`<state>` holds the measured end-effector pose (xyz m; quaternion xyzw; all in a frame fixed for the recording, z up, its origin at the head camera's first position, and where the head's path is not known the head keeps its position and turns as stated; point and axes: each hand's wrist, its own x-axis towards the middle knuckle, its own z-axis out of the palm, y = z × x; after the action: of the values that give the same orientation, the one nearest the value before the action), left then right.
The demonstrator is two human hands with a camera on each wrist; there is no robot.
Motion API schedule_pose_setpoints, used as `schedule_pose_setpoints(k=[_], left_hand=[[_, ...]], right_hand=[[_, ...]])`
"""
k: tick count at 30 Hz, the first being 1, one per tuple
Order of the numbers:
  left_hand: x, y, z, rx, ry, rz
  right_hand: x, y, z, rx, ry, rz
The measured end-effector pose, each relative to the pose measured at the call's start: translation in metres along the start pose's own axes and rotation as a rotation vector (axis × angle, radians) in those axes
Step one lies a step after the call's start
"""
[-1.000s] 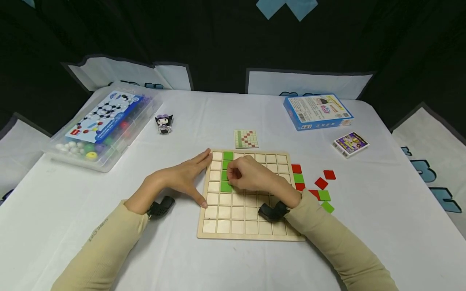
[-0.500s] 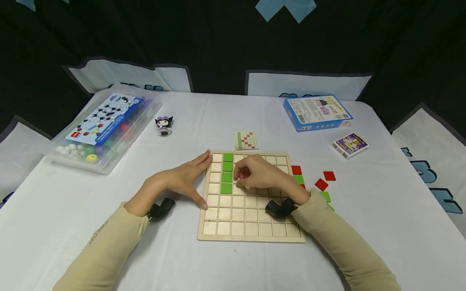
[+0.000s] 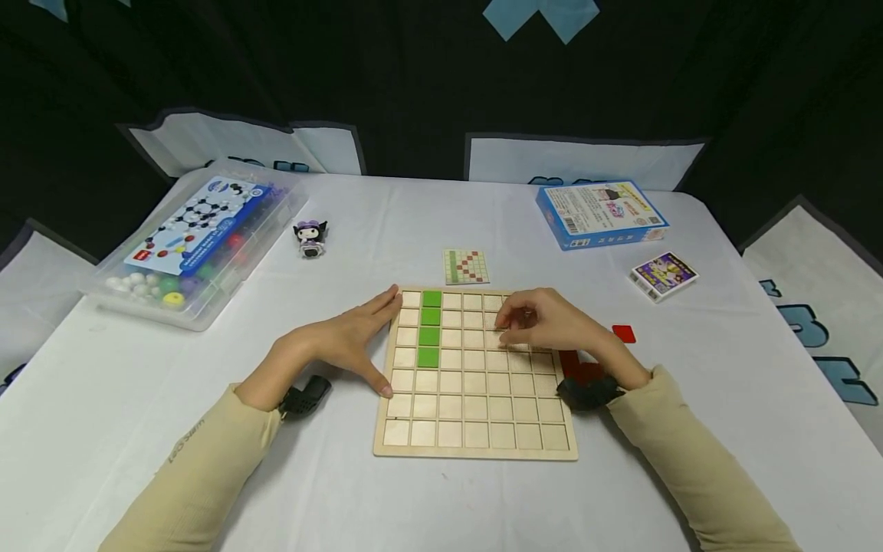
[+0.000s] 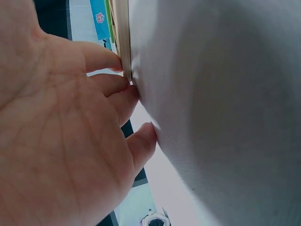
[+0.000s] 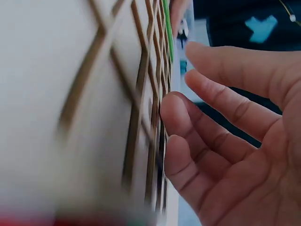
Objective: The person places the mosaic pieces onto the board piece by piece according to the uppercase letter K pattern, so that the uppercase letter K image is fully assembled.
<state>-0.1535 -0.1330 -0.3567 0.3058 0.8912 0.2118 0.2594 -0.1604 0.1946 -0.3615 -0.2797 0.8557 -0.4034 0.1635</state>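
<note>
A wooden grid board point(image 3: 476, 409) lies on the white table, with several green square tiles point(image 3: 429, 336) filling the upper cells of its second column. My left hand point(image 3: 341, 337) rests at the board's left edge with thumb and fingers spread; in the left wrist view its fingertips touch the wooden side. Over the board's upper right part hovers my right hand point(image 3: 548, 322), its fingers loosely bent. The right wrist view shows nothing held in that hand point(image 5: 230, 127). Red tiles point(image 3: 569, 363) lie beside the board's right edge, partly hidden under the right wrist.
Behind the board lies a small pattern card point(image 3: 466, 266). A loose red tile point(image 3: 624, 333) sits farther right. Around the back stand a clear plastic case point(image 3: 200, 238), a small figurine point(image 3: 311, 239), a blue box point(image 3: 602, 214) and a small card box point(image 3: 664, 275).
My right hand has moved right, away from the green column, leaving those tiles in their cells and covering several loose tiles. The left hand stays at the board's edge.
</note>
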Motion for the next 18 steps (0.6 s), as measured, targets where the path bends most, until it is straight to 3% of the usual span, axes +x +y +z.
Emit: schedule_pose_setpoints(k=[9,18], left_hand=[[0.0,-0.001,0.001,-0.005,0.01,0.002],[0.0,-0.001,0.001,-0.002,0.011,0.006]], right_hand=[[-0.027,0.031,-0.028,0.046,0.056,0.094],[-0.034,0.04,-0.038,0.156,0.004,0.095]])
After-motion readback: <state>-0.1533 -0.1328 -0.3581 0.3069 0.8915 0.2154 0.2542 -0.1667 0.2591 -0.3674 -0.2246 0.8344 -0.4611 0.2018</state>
